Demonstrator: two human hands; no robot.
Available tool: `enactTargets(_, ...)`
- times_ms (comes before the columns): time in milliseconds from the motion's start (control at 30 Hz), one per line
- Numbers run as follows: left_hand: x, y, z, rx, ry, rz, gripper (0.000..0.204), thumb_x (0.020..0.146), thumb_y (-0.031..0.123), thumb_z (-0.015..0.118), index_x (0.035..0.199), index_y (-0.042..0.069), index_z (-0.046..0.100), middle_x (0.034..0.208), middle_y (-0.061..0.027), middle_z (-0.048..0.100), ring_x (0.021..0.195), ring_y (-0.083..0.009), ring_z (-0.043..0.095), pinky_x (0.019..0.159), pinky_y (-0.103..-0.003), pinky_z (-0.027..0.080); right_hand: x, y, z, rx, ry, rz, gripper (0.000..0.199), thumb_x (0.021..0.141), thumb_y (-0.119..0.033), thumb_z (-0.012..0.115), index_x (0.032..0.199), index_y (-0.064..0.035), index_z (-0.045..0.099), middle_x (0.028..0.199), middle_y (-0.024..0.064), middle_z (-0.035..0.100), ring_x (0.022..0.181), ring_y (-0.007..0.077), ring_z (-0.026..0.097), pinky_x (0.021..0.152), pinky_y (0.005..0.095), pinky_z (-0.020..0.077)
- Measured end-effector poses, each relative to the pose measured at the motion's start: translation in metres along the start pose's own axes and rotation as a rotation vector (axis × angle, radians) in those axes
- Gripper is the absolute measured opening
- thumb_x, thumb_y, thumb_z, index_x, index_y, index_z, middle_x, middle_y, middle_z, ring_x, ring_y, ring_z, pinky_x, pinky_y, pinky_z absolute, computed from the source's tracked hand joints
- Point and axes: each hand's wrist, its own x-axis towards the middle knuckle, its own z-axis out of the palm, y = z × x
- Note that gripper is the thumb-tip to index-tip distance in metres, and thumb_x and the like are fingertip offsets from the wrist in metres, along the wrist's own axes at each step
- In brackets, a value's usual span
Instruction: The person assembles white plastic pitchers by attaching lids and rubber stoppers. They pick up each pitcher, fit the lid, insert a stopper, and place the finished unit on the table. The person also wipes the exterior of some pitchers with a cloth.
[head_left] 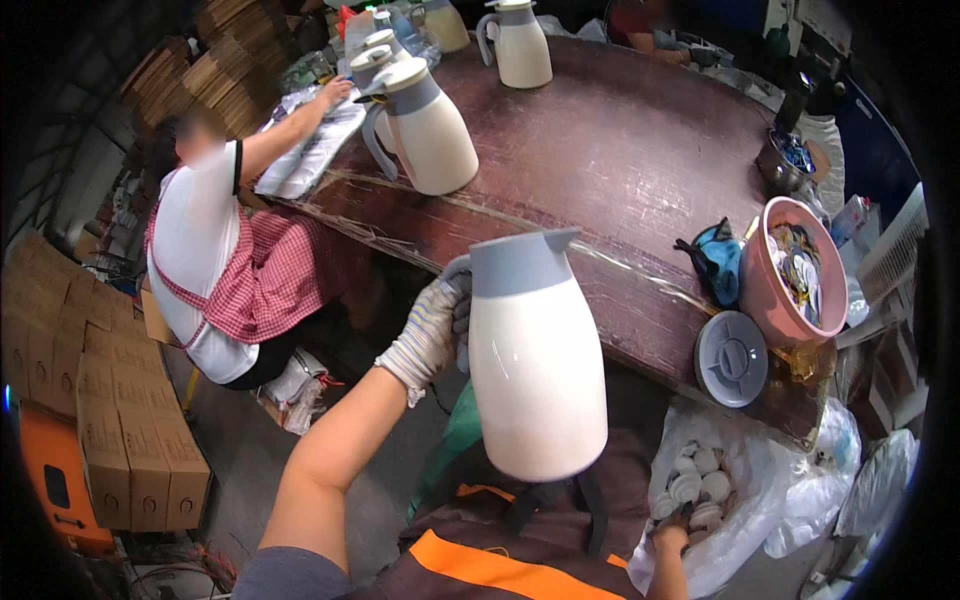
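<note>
My left hand [437, 325], in a striped knit glove, is closed round the grey handle of a cream thermos jug [535, 375]. The jug hangs upright over my lap, in front of the table edge, its grey collar and spout pointing right. My right hand [670, 540] reaches down at the lower right into a clear plastic bag [745, 500]. Round whitish discs [700, 485] lie in that bag by my fingertips. Something dark covers the finger ends, and whether they grip a disc is hidden. A grey round lid [731, 358] rests at the table's near right corner.
On the dark red table [620, 130] stand several more jugs, one [425, 130] at the left edge. A pink basin [795, 270] of small parts sits right, beside a blue pouch [715, 260]. A co-worker [230, 250] sits left, arm on plastic wrapping [315, 145]. Cartons [130, 440] are stacked behind.
</note>
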Motion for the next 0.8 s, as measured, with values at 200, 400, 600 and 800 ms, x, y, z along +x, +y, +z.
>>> enactTargets(200,-0.014,0.012,0.019,0.105,0.136,-0.004,0.015,0.090,0.023,0.062,0.101,0.012,0.063,0.050,0.0083,0.036,0.038,-0.0043,0.028,0.037,-0.021,0.023,-0.001,0.017,0.021,0.417,0.168,-0.013,0.095,0.059,-0.028,0.083,0.140,-0.0057,0.037,0.147,0.0198,0.033,0.124,0.0395,0.047,0.097,0.0478,0.0446)
enactTargets(400,-0.033,0.018,0.050,0.284,-0.039,0.170,0.019,0.089,0.014,0.066,0.106,0.005,0.062,0.065,0.0042,0.054,0.047,-0.0035,0.043,0.043,-0.020,0.035,-0.044,0.033,-0.014,1.198,0.188,-0.178,0.087,0.068,-0.022,0.080,0.140,0.0012,0.037,0.137,0.0222,0.045,0.124,0.0334,0.047,0.106,0.0387,0.0378)
enactTargets(600,-0.061,-0.004,0.049,0.376,-0.378,0.229,0.029,0.082,-0.003,0.065,0.110,0.000,0.063,0.101,-0.0031,0.066,0.093,-0.0095,0.061,0.085,-0.025,0.050,-0.157,-0.013,-0.268,1.732,-0.054,-0.903,0.122,0.053,-0.066,0.083,0.142,0.0019,0.035,0.128,0.0155,0.055,0.116,0.0256,0.057,0.099,0.0383,0.0455)
enactTargets(800,-0.092,-0.038,0.043,0.778,-0.423,-0.010,0.027,0.080,0.004,0.071,0.106,0.004,0.066,0.091,-0.0016,0.068,0.085,-0.0077,0.061,0.077,-0.024,0.050,-0.231,-0.091,-0.420,0.719,0.436,-1.158,0.080,0.065,-0.042,0.078,0.130,-0.0038,0.052,0.111,0.0172,0.061,0.111,0.0331,0.056,0.097,0.0400,0.0418)
